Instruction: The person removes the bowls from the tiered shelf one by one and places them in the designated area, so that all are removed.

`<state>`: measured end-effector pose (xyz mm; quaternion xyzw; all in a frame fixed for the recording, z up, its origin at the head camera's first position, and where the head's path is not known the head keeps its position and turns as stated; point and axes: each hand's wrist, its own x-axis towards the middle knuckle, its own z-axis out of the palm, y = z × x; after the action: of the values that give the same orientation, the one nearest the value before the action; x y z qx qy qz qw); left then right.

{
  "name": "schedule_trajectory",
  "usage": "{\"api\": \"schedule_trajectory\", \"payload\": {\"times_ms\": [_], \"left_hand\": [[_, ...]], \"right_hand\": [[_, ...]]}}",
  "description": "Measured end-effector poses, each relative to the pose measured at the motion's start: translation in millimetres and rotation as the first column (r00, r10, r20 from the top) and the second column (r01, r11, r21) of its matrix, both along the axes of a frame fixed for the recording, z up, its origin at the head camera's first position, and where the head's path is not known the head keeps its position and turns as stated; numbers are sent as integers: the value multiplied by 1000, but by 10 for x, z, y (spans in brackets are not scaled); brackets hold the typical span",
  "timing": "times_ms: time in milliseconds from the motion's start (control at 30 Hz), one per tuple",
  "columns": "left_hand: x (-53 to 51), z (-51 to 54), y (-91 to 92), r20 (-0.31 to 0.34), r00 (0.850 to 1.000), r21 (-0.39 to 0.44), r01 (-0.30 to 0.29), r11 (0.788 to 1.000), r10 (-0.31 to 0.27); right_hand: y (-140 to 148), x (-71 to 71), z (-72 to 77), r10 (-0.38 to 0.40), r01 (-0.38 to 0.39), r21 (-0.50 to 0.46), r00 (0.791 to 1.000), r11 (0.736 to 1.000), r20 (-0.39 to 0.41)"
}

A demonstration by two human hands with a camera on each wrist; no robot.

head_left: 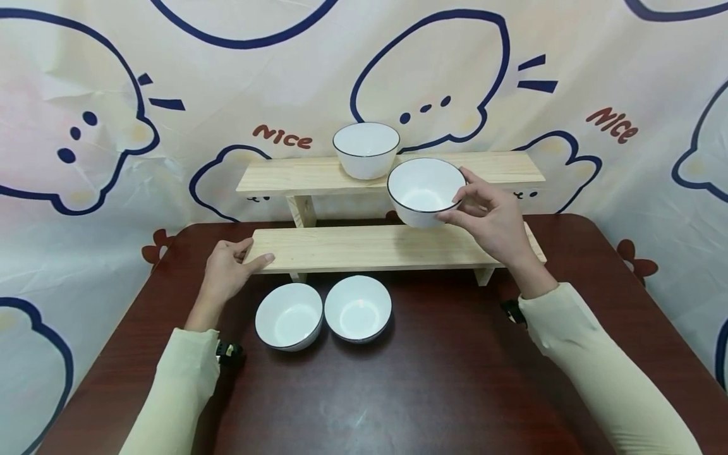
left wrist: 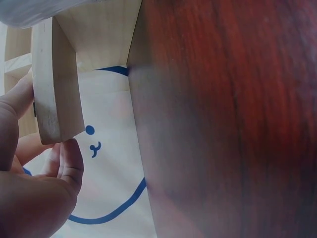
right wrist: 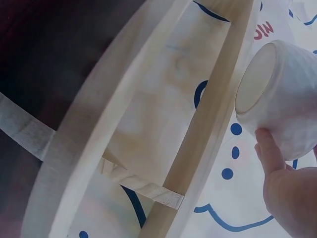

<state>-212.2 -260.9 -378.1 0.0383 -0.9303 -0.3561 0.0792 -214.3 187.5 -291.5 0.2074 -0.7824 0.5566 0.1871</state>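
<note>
A white bowl with a dark rim (head_left: 425, 189) is held in the air by my right hand (head_left: 490, 218), thumb and fingers pinching its right side, in front of the upper shelf board (head_left: 483, 167). In the right wrist view the fingers of my right hand (right wrist: 290, 183) touch the side of the tilted-looking bowl (right wrist: 290, 99). My left hand (head_left: 227, 268) grips the left end of the lower shelf board (head_left: 364, 248); the left wrist view shows thumb and fingers of the left hand (left wrist: 42, 183) around the board's end (left wrist: 57, 89). Another white bowl (head_left: 366, 150) stands on the upper board.
Two white bowls, one (head_left: 289, 316) beside the other (head_left: 358, 309), stand on the dark red-brown table (head_left: 364, 392) in front of the wooden shelf. A patterned cloth (head_left: 227, 95) hangs behind the table. The shelf's right front foot (head_left: 483, 276) rests on the table.
</note>
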Motion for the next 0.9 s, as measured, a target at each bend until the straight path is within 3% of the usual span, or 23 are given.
{"api": "schedule_trajectory", "payload": {"times_ms": [900], "left_hand": [[24,19,-1,-13,1000,10,14,1000,-14]], "right_hand": [[118,164,-331,55,-55,3,997,998,50]]}}
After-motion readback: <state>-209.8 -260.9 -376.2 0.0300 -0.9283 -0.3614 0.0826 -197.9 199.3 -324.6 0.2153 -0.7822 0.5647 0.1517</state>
